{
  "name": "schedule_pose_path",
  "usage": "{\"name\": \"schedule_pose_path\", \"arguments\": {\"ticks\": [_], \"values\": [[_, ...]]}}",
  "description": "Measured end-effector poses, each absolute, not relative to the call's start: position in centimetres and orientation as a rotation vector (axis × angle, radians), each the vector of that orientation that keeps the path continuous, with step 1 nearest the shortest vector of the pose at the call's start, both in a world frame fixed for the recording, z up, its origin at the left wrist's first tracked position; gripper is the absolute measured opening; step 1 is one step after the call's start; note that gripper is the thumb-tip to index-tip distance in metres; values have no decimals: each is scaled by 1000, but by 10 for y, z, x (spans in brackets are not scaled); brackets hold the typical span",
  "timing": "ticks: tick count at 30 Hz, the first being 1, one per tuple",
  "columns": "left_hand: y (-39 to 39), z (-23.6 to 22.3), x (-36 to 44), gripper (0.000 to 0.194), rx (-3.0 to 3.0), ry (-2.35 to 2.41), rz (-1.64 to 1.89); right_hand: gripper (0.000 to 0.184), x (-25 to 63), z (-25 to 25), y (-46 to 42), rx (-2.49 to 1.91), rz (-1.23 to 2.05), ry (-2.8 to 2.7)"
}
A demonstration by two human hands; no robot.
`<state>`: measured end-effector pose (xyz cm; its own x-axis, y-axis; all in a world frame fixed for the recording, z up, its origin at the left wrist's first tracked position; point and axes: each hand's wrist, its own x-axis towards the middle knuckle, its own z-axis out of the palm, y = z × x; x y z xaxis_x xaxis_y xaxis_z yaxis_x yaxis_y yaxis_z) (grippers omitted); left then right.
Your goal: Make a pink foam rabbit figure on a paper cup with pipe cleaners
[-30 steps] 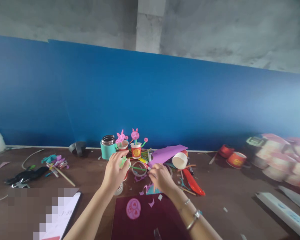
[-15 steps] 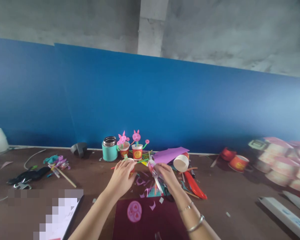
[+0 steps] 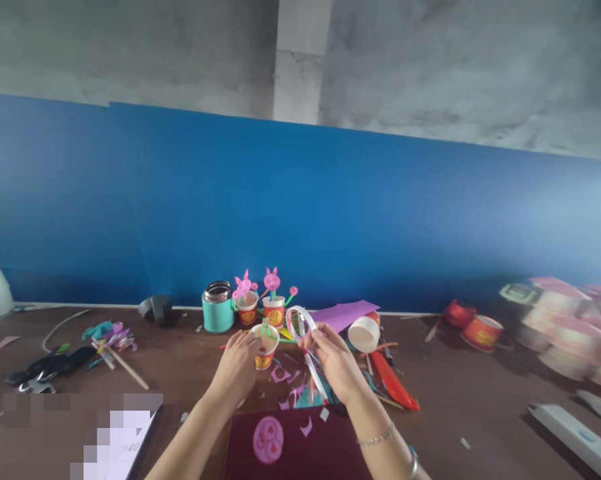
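My left hand (image 3: 239, 363) is closed on the left side of a small red and white paper cup (image 3: 264, 360); its fingers reach the rim. Green stems stand up inside this cup. To the right, my right hand (image 3: 334, 360) pinches a thin white ring (image 3: 291, 327) that looks like a roll of tape. Below it a white strip (image 3: 316, 377) slants down; whether it joins the ring I cannot tell. Behind stand two cups with pink animal-face cutouts, one cup (image 3: 273, 312) in the middle and another cup (image 3: 247, 309) to its left.
A pink round cutout (image 3: 268, 440) lies on a dark red board (image 3: 300, 453). Purple paper (image 3: 340, 315), a tipped cup (image 3: 364, 335), a red balloon-like strip (image 3: 393, 381) and scraps surround my hands. A teal flask (image 3: 218, 310) stands behind left; stacked cups (image 3: 570, 333) fill the right.
My right hand has turned the white ring, so its opening now shows. My left hand has shifted left, uncovering more of the paper cup. The view has tilted slightly upward.
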<state>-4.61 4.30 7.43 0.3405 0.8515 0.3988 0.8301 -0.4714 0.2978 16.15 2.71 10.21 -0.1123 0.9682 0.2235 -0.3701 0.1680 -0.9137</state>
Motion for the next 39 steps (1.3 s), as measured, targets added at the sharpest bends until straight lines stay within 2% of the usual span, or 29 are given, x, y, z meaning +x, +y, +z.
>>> {"name": "schedule_pose_path", "arguments": {"ticks": [3, 7, 11, 13, 15, 20, 26, 29, 33, 39], "values": [[44, 73, -48, 38, 2552, 1579, 854, 24, 161, 104, 25, -797, 1206, -1263], [35, 84, -42, 38, 2539, 1561, 1063, 29, 159, 108, 23, -980, 1048, -1422], [20, 104, -32, 50, 2575, 1312, 1280, 33, 147, 114, 15, -995, 1185, -1459], [15, 109, -28, 47, 2619, 1095, 1260, 32, 143, 117, 11, -967, 1251, -1496], [15, 108, -27, 36, 2575, 966, 1291, 29, 144, 122, 7, -955, 1251, -1535], [24, 105, -31, 24, 2263, 1043, 1473, 24, 159, 130, 5, -933, 1159, -1658], [16, 111, -30, 38, 2480, 1041, 1499, 27, 158, 133, 5, -902, 1234, -1661], [12, 112, -27, 34, 2565, 935, 1486, 29, 153, 136, 2, -903, 1196, -1690], [11, 112, -24, 28, 2457, 1025, 1578, 29, 150, 137, 1, -941, 1112, -1687], [5, 107, -15, 42, 2509, 1021, 1525, 32, 146, 135, -1, -978, 1022, -1600]]}}
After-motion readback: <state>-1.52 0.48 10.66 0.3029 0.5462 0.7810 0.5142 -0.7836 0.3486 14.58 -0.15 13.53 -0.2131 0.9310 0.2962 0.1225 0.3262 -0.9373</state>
